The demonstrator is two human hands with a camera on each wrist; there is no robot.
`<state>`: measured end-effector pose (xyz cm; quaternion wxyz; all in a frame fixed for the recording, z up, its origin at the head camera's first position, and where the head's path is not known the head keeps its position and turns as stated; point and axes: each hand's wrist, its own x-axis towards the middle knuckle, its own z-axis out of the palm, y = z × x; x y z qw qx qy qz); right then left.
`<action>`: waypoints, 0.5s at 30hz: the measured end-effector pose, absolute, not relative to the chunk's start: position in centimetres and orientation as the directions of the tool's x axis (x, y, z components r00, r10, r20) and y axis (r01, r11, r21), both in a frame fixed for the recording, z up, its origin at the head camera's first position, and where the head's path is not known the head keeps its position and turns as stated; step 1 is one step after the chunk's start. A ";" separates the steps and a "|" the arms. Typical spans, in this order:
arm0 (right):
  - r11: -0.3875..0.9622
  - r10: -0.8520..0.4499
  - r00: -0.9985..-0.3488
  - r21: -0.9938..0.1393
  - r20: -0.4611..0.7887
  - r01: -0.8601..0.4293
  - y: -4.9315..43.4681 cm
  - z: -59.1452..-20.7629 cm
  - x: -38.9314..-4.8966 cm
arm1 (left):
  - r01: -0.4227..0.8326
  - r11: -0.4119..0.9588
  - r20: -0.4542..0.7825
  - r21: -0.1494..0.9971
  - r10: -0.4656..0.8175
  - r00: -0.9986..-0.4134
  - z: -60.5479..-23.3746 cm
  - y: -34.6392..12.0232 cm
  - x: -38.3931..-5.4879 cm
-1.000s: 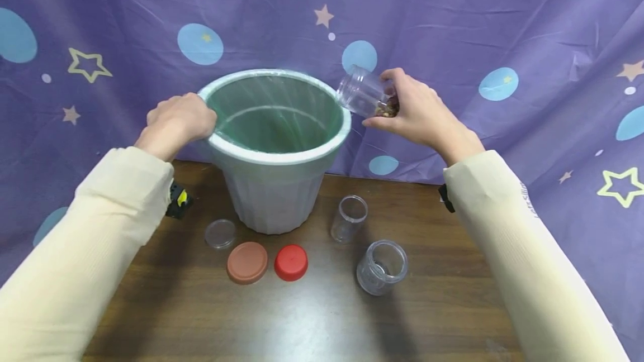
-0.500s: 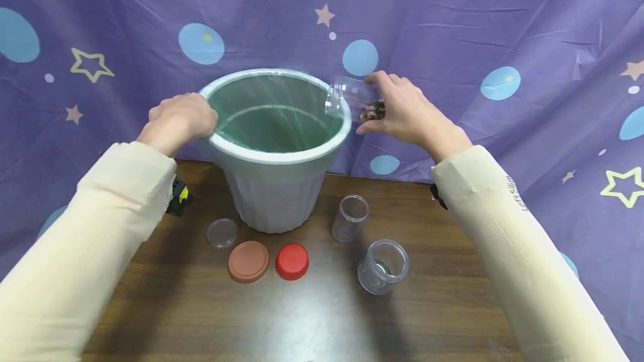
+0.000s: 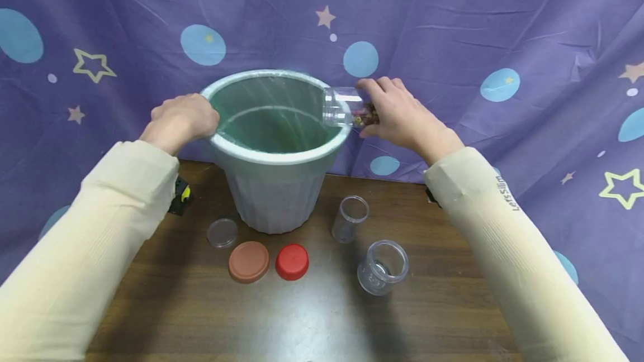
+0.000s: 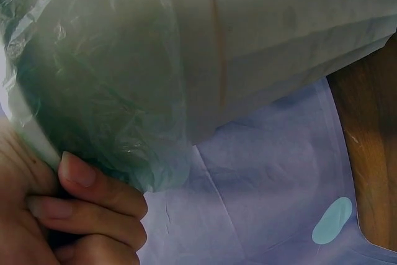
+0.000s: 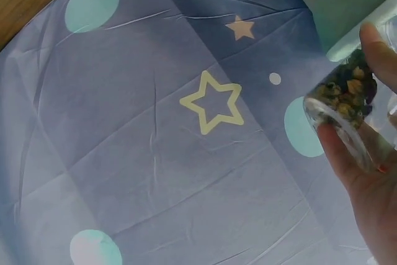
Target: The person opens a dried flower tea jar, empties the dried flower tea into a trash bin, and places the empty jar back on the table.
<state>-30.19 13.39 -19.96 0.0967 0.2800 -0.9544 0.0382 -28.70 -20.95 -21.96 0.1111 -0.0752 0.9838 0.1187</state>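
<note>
A grey trash bin (image 3: 274,194) lined with a thin green plastic bag (image 4: 105,91) stands at the back of the table. My left hand (image 3: 182,119) grips its rim on the left, fingers curled over bag and edge. On the right side, my right hand (image 3: 399,119) holds a clear jar (image 3: 338,106) tipped nearly level, its mouth just over the bin's right rim. Dried flowers (image 5: 347,88), brownish and yellowish, lie toward the jar's bottom, partly covered by my fingers. Inside the bin only the green liner shows.
Two uncovered clear jars, a narrow one (image 3: 350,218) and a wider one (image 3: 382,267), stand right of the bin. In front lie a clear lid (image 3: 222,233), a brownish-pink lid (image 3: 249,262) and a red lid (image 3: 292,262). A purple curtain (image 3: 427,27) hangs behind.
My right hand has moved left and slightly down, bringing the jar over the bin's rim. The jar's mouth has tipped lower, from slanting upward to nearly level. The left hand stays put.
</note>
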 end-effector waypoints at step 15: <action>0.804 -0.585 -0.743 0.105 0.326 -0.586 13.7 -20.7 -29.7 | -0.189 0.960 -0.257 0.209 -0.133 -0.957 -21.9 -20.8 -28.8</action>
